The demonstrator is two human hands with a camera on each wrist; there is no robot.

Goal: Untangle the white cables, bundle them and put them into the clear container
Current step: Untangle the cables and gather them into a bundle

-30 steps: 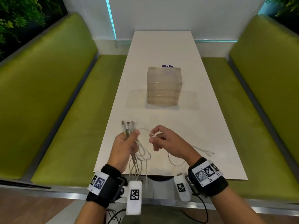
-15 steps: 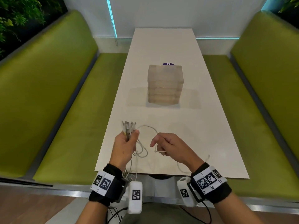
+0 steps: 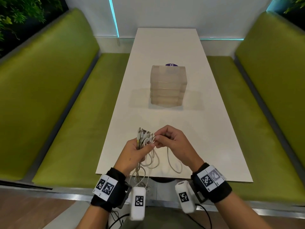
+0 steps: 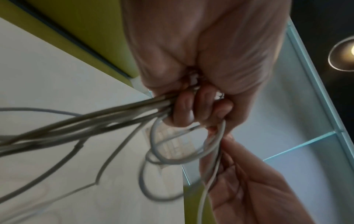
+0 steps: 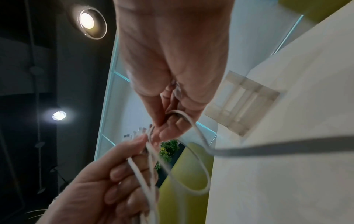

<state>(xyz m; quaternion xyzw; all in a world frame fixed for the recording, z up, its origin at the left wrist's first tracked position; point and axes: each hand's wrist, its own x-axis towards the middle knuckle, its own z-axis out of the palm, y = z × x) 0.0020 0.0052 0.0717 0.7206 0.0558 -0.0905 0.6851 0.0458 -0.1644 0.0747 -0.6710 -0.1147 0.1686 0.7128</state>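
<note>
My left hand (image 3: pixel 137 151) grips a bunch of white cables (image 3: pixel 149 160) above the near end of the white table (image 3: pixel 206 138), their plug ends (image 3: pixel 145 132) fanned upward. Loops hang below the fist and over the table's front edge. My right hand (image 3: pixel 171 139) is right beside it and pinches one cable (image 5: pixel 193 125) at the top of the bunch. In the left wrist view my curled fingers (image 4: pixel 184 110) wrap the cables (image 4: pixel 95 119). The clear container (image 3: pixel 168 87) stands shut mid-table, well beyond both hands.
Green benches (image 3: pixel 49 100) run along both sides of the table (image 5: pixel 287 166). A purple round sticker (image 3: pixel 171 64) peeks out behind the container (image 5: pixel 242 103). White wrist-camera units (image 3: pixel 137 203) hang under both wrists.
My right hand has moved left and up from the table's near part to meet the left hand at the plug ends, bringing its cable along. The trailing cable on the right got pulled in.
</note>
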